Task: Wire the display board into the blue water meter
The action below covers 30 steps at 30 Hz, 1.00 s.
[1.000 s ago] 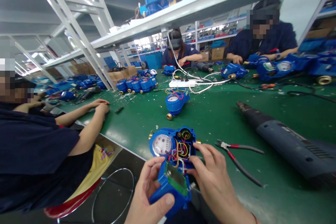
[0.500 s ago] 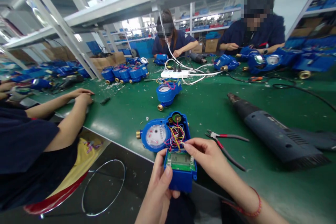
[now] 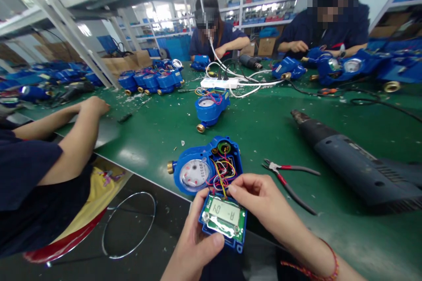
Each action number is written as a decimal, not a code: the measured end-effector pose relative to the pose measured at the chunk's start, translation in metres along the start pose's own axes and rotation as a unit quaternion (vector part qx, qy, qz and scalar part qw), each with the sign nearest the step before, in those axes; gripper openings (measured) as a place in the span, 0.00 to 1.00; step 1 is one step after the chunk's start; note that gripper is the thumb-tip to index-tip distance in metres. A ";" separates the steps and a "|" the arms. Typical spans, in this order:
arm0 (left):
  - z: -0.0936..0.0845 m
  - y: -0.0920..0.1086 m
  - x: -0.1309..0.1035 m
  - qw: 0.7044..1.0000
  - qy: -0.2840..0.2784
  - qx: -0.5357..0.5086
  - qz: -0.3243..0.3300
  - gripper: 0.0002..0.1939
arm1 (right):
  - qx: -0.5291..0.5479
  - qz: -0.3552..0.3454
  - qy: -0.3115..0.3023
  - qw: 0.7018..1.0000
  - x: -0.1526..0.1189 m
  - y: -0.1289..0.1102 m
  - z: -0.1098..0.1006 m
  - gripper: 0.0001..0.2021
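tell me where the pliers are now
In the head view, the pliers lie right of centre on the green table, between the right hand and the heat gun.

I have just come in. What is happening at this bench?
A person's left hand holds a blue display unit, face up. The right hand is at the wires that run between it and an open blue meter on the green bench; whether it pinches one is hard to see. Pliers and a heat gun lie nearby.

blue meter point(image 3: 205, 158), red, yellow and white wires point(image 3: 218, 174), green circuit board point(image 3: 242, 220), green tabletop point(image 3: 260, 136), red-and-grey pliers point(image 3: 282, 180)
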<state>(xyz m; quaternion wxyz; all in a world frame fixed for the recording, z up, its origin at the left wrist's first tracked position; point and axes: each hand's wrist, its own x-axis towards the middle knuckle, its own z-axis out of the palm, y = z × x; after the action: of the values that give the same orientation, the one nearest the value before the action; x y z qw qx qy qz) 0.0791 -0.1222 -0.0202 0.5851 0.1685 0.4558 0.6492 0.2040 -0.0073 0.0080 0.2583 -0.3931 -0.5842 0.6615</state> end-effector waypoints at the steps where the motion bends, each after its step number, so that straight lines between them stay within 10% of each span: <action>1: 0.000 0.000 0.001 1.000 0.003 0.006 0.005 0.37 | -0.005 -0.009 0.008 1.000 0.000 0.000 0.001 0.18; 11: -0.004 0.009 0.009 0.995 -0.066 0.060 -0.043 0.38 | -0.104 -0.356 0.195 0.908 -0.035 0.042 0.004 0.05; 19: -0.020 -0.003 0.009 0.975 -0.093 0.203 -0.013 0.40 | -0.070 -0.126 0.079 0.986 -0.025 0.031 -0.003 0.21; 25: -0.019 -0.010 0.009 0.966 -0.120 0.229 0.019 0.39 | 0.183 -0.103 0.114 0.971 -0.028 0.029 0.003 0.09; 30: -0.023 -0.016 0.005 0.959 -0.122 0.256 -0.009 0.43 | 0.383 -0.002 0.023 0.924 -0.034 0.030 -0.004 0.11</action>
<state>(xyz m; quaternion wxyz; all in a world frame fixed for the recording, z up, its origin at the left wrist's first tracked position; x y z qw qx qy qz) 0.0703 -0.1279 -0.0467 0.5792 0.3866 0.5338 0.4797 0.2295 -0.0378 -0.0135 0.4039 -0.2782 -0.2812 0.8249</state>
